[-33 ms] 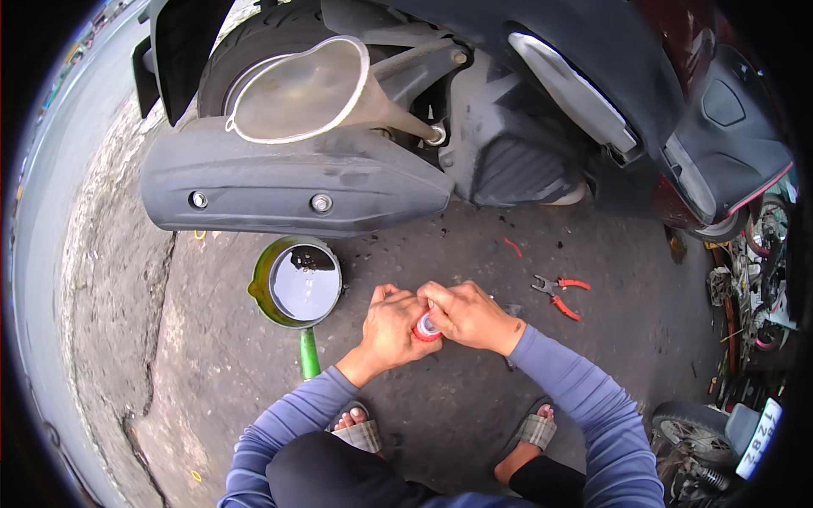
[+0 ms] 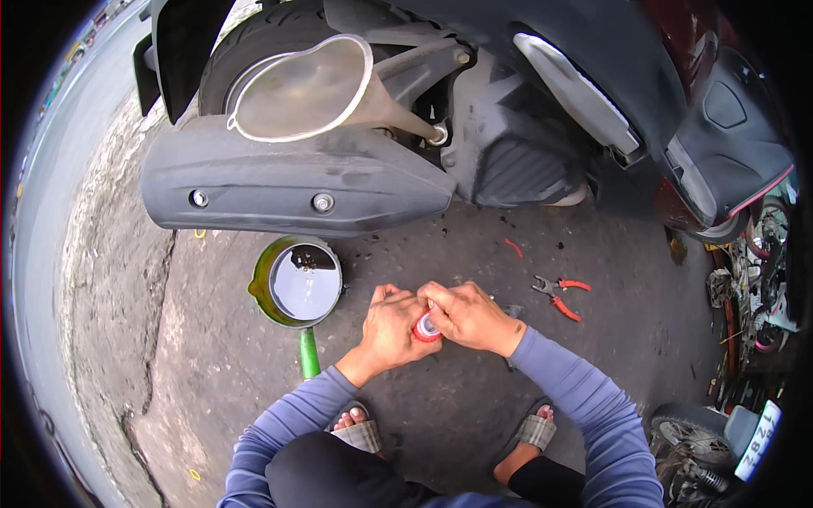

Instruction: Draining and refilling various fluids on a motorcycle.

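Left hand (image 2: 391, 323) wrapped round red-and-white bottle top (image 2: 427, 330); right hand (image 2: 464, 313) pinching from right; top between both, long axis hidden.

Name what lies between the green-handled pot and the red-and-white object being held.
In the head view: a strip of dark ground, then the left hand gripping that object.

On the dark, stained ground (image 2: 618, 364) to my right, I see red-handled metal pliers (image 2: 554, 293) lying spread, near a thin red strip (image 2: 513, 247). Farther right, a black-tyred motorbike wheel (image 2: 690, 436) sits near a white rectangular plate (image 2: 758, 440).
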Motion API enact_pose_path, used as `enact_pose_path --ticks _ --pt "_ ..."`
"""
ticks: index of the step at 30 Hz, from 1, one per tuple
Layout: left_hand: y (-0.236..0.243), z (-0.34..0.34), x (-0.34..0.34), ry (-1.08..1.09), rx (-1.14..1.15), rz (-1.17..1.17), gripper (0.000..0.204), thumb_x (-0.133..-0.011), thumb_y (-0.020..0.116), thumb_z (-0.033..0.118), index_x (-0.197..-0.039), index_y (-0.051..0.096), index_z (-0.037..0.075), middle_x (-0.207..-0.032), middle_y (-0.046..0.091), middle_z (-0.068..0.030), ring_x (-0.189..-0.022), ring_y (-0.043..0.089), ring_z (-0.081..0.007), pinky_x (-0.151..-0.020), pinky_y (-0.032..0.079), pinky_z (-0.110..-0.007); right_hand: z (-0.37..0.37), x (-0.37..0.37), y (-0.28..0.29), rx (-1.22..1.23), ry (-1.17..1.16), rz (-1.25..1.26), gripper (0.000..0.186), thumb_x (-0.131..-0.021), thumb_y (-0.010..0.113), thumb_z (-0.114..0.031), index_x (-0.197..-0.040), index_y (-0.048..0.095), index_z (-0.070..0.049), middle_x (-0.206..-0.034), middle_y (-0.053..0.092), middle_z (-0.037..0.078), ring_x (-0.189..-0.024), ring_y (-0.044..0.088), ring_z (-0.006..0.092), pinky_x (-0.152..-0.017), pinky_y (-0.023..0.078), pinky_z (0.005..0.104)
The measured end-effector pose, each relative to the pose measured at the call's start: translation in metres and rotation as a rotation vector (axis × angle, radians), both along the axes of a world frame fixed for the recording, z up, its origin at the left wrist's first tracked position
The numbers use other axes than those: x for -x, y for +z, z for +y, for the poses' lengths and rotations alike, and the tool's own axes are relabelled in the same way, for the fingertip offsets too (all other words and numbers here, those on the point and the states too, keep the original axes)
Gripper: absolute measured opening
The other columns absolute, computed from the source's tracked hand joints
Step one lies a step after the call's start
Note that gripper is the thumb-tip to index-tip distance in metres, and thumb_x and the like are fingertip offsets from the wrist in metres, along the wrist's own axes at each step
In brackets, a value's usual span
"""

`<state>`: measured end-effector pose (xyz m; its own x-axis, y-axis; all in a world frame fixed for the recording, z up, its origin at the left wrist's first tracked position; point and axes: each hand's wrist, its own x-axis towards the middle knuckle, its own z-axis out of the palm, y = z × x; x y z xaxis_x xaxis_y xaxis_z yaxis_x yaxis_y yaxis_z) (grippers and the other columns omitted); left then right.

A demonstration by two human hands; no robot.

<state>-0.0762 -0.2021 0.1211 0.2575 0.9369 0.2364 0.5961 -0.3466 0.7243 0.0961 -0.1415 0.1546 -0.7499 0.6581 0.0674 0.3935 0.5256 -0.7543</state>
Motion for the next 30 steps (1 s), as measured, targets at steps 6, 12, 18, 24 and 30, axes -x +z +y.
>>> enact_pose_path --ticks 6,12,18,24,30 --pt "-0.006 0.012 0.008 -0.059 0.010 -0.053 0.032 -0.060 0.075 0.024 -0.085 0.064 0.009 -0.079 0.066 -0.0058 -0.079 0.064 -0.0253 -0.085 0.041 -0.040 -0.003 0.007 0.005 -0.099 -0.030 -0.048 0.022 -0.090 0.064 -0.025 -0.095 0.056 -0.005 -0.077 0.065 0.014 -0.067 0.065 0.0348 -0.059 0.052 0.0422" --pt "-0.007 0.001 0.007 0.035 0.024 0.001 0.040 -0.062 0.076 0.027 -0.096 0.063 0.008 -0.086 0.065 -0.0064 -0.084 0.062 -0.0275 -0.084 0.040 -0.041 -0.003 -0.002 0.020 -0.046 -0.092 -0.184 0.031 -0.087 0.068 -0.033 -0.095 0.056 -0.005 -0.084 0.063 0.013 -0.073 0.065 0.0364 -0.063 0.053 0.0451" --pt "0.027 -0.021 -0.008 0.024 0.093 0.156 0.050 -0.069 0.076 0.028 -0.109 0.058 0.003 -0.120 0.057 -0.0133 -0.104 0.054 -0.0323 -0.085 0.041 -0.045 -0.027 -0.006 0.051 -0.024 -0.138 -0.256 0.031 -0.084 0.071 -0.024 -0.100 0.054 -0.004 -0.089 0.060 0.014 -0.075 0.064 0.0367 -0.064 0.052 0.0443" --pt "0.001 -0.033 -0.013 -0.085 0.131 -0.089 0.043 -0.068 0.075 0.021 -0.104 0.057 0.003 -0.105 0.060 -0.0105 -0.095 0.055 -0.0324 -0.082 0.048 -0.043 -0.042 -0.013 0.055 -0.125 0.052 -0.235 0.030 -0.077 0.074 -0.015 -0.095 0.052 -0.004 -0.088 0.057 0.012 -0.075 0.063 0.0319 -0.062 0.052 0.0399" --pt "0.005 -0.032 -0.018 -0.038 0.065 -0.147 0.035 -0.065 0.074 0.016 -0.095 0.059 0.005 -0.096 0.061 -0.0097 -0.093 0.056 -0.0324 -0.079 0.049 -0.044 -0.054 -0.016 0.054 -0.170 0.094 -0.200 0.025 -0.080 0.069 -0.012 -0.099 0.054 -0.005 -0.090 0.057 0.012 -0.080 0.064 0.0315 -0.065 0.053 0.0413"
